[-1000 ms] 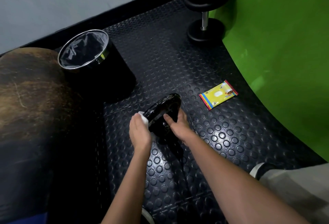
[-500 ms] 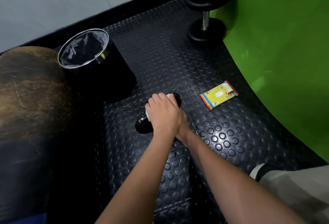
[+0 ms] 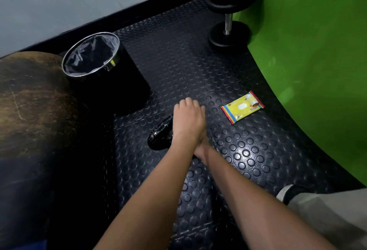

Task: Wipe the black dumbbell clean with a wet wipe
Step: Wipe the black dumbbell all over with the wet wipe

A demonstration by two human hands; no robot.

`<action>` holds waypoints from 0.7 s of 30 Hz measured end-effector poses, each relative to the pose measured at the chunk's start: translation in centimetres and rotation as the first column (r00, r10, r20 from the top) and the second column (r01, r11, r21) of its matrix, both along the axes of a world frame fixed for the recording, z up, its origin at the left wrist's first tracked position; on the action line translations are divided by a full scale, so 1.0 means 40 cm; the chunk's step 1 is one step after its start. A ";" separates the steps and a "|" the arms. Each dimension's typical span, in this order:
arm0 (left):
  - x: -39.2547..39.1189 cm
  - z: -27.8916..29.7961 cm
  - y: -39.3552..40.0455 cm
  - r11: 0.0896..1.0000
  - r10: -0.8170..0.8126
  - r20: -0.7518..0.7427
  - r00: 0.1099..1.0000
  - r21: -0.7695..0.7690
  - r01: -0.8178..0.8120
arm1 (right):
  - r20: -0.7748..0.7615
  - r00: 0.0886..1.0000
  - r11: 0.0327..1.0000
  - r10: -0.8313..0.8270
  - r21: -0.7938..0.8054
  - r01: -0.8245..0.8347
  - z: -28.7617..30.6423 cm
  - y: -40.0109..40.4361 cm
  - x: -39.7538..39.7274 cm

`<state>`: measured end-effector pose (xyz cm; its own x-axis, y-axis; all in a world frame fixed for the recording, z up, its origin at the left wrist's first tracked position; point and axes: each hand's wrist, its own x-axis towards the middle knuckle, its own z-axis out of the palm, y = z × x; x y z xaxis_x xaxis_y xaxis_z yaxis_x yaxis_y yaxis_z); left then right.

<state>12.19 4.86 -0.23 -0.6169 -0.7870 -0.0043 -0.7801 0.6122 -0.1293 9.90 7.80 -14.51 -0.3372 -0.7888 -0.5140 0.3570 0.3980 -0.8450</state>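
Note:
The black dumbbell (image 3: 160, 137) lies on the studded rubber floor, its glossy end showing left of my hands. My left hand (image 3: 188, 122) reaches across it with curled fingers over its far end. The wet wipe is hidden beneath this hand. My right hand (image 3: 201, 151) is mostly covered by my left wrist; only its heel shows, against the dumbbell's near side.
A black bin (image 3: 93, 59) with a liner stands to the back left. A yellow wet-wipe pack (image 3: 242, 107) lies to the right. A second dumbbell (image 3: 228, 31) stands at the back by the green backdrop (image 3: 307, 61). A brown rounded object (image 3: 29, 100) fills the left.
My left hand has swept from the dumbbell's left side over its top to the far end, taking the wipe with it and covering my right hand.

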 end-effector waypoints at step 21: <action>0.248 -0.061 0.049 0.911 0.412 -0.749 0.519 0.319 -0.263 | -0.280 0.955 0.988 0.100 0.141 -0.062 0.090 0.030 0.005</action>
